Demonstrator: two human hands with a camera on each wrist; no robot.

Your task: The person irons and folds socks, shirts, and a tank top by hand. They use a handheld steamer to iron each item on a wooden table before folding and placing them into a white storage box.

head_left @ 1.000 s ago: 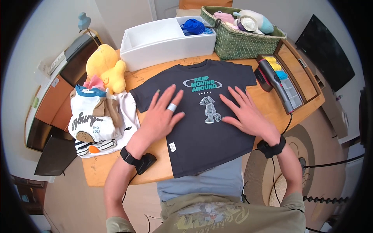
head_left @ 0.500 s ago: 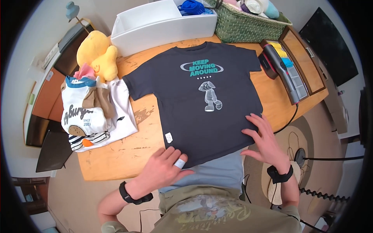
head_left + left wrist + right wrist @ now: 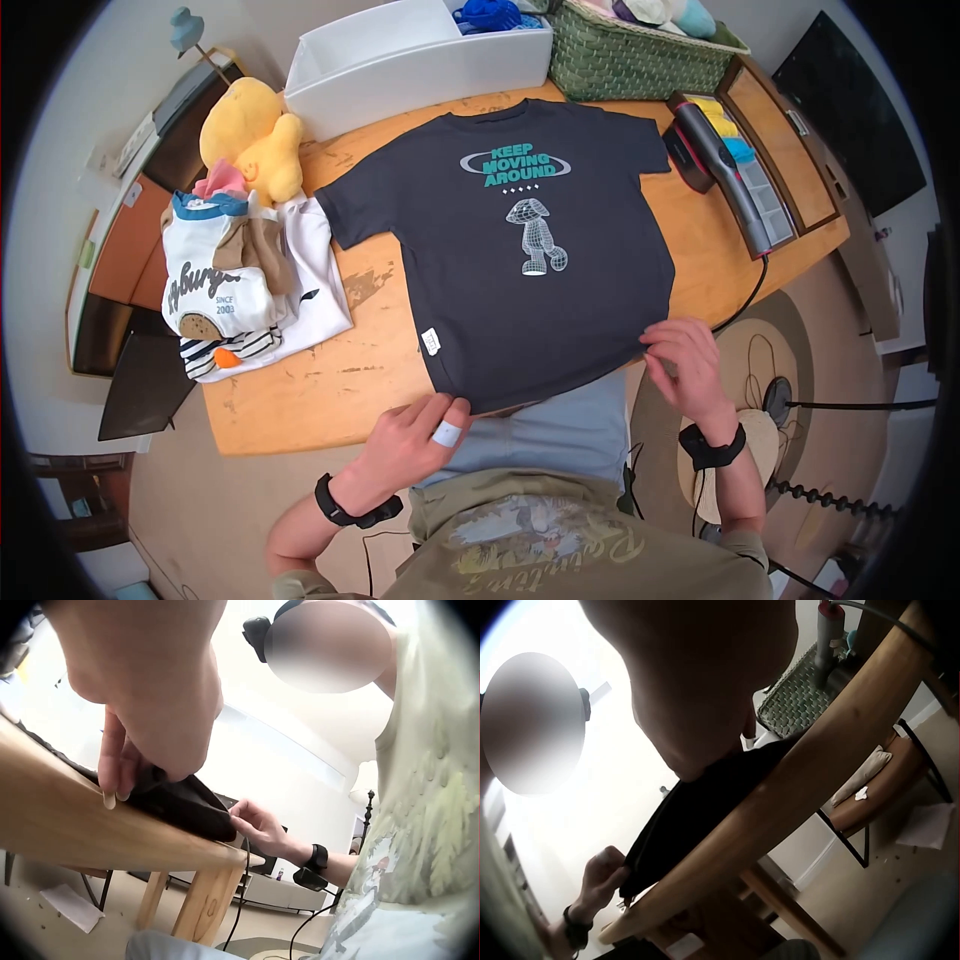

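A dark grey T-shirt (image 3: 590,300) lies front up on the wooden table, its collar away from me. Green lettering and a wireframe dog figure mark its chest; a small white label (image 3: 431,342) sits near the lower left side. My left hand (image 3: 420,440), a white band on one finger, pinches the left end of the hem. At the hem's right end, my right hand (image 3: 690,365) pinches the fabric between thumb and fingers. In the left wrist view the hem (image 3: 184,806) stretches between both hands, just over the table edge.
Folded clothes (image 3: 225,280) and a yellow plush toy (image 3: 250,135) occupy the table's left. A white bin (image 3: 420,75) and a green woven basket (image 3: 640,60) line the back. To the right, a corded handheld appliance (image 3: 722,175) rests by an open compartment box (image 3: 775,215).
Both hands have left the shirt's chest and come down toward me to the hem's two ends. Their fingers, spread flat earlier, now pinch the fabric. The head view has tilted lower.
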